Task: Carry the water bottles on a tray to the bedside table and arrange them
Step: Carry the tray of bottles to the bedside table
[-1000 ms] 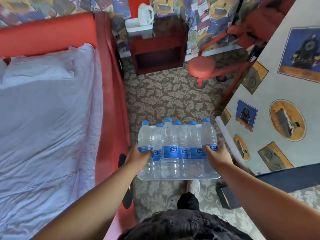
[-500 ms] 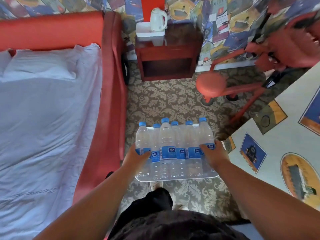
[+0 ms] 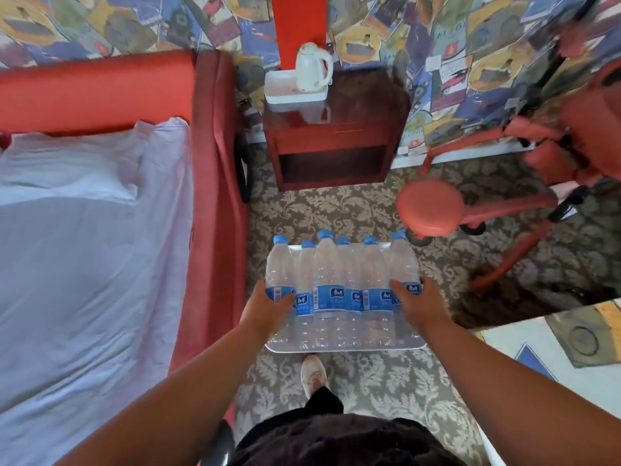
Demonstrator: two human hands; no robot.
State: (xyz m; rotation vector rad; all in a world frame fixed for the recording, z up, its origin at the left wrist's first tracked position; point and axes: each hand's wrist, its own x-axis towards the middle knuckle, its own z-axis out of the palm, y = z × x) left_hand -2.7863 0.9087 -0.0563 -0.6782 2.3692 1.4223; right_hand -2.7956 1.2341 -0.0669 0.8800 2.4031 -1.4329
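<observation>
Several clear water bottles [image 3: 331, 280] with blue caps and blue labels stand upright, packed close together, on a white tray [image 3: 342, 348] held level above the carpet. My left hand [image 3: 268, 309] grips the tray's left side, fingers against the leftmost bottle. My right hand [image 3: 418, 306] grips the right side, fingers against the rightmost bottle. Straight ahead against the wall stands the dark red bedside table [image 3: 336, 136], with a glossy top and an open shelf below.
A white kettle [image 3: 312, 67] on a small white tray [image 3: 285, 92] sits at the bedside table's back left. A red-framed bed [image 3: 215, 196] with white bedding runs along my left. A red stool-like frame [image 3: 430, 208] stands to the right on patterned carpet.
I have walked forward with the tray: the bedside table, kettle and red frame have come closer and lower in view. Both hands keep the same grip.
</observation>
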